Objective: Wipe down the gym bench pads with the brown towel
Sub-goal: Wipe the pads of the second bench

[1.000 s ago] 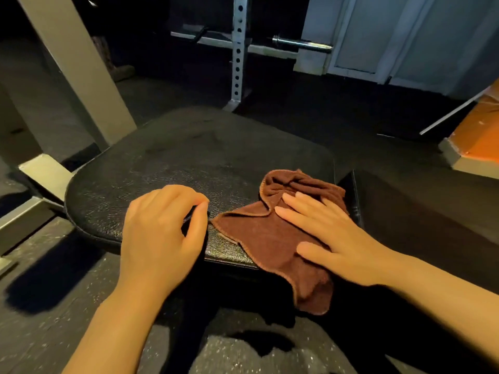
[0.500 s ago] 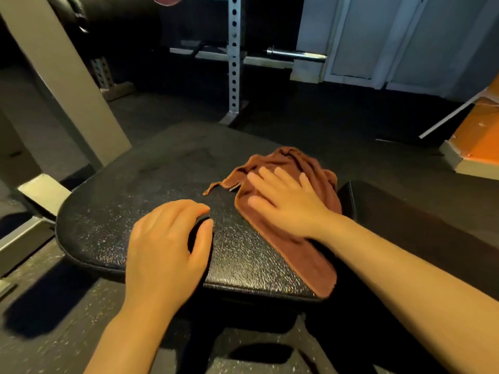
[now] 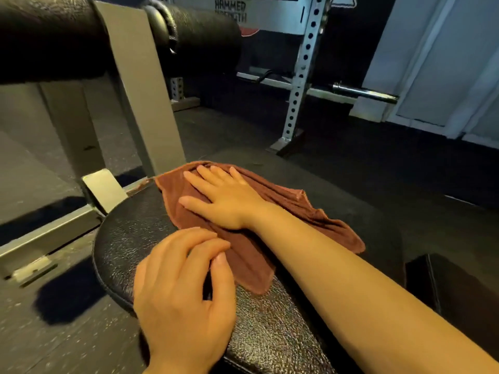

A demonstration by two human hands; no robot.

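Item: brown towel (image 3: 259,225). Location: spread flat on the black seat pad (image 3: 135,233), now reaching the pad's far left corner, just beside the grey frame post (image 3: 140,98). One second earlier it was bunched at the pad's near right edge and hung over it; it has since been carried diagonally across the pad and pulled out flatter.

Item: right hand (image 3: 224,201). Laid palm-down on the towel, fingers straight and slightly spread, pressing rather than gripping.

Item: left hand (image 3: 181,292). Rested on the near edge of the pad, fingers loosely curled, nothing held; the fingertips are touching or nearly touching the towel's near edge, which cannot be told apart. Its place is little changed over the second.

Assessment: one stroke across the seat pad is judged to be completed or nearly so. The near left part of the pad, the second pad (image 3: 453,287) at right and the roller pads (image 3: 197,36) above are judged still to be wiped.
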